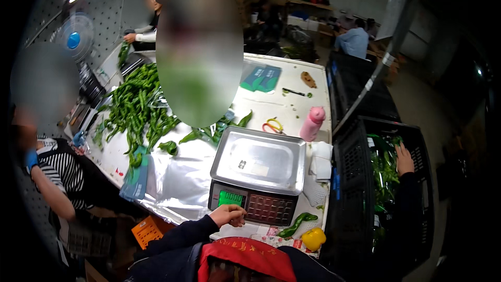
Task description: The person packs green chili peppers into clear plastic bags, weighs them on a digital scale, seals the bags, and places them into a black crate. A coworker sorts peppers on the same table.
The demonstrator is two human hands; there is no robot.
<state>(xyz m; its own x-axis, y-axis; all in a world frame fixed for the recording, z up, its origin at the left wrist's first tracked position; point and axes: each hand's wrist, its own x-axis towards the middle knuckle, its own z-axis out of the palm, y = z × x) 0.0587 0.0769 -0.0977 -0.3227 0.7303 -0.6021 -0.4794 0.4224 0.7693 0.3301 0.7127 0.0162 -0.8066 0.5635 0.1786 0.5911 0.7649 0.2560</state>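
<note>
My left hand (229, 215) rests at the front of a digital scale (260, 161), beside its lit green display. Its fingers are curled together, and I see nothing in them. The scale's steel pan carries no produce. Out to the right, my right hand (404, 159) reaches into a black plastic crate (420, 198). Its fingers are stretched out against a clear bag of green peppers (383, 162). More bagged peppers lie lower in that crate, partly in shadow.
Loose long green peppers (138, 99) are heaped on the white table (308, 102). Clear bags (177, 183) lie left of the scale. A pink bottle (313, 124), a yellow pepper (313, 239) and a single green pepper (297, 225) are nearby. A metal post (373, 81) stands right; co-workers surround the table.
</note>
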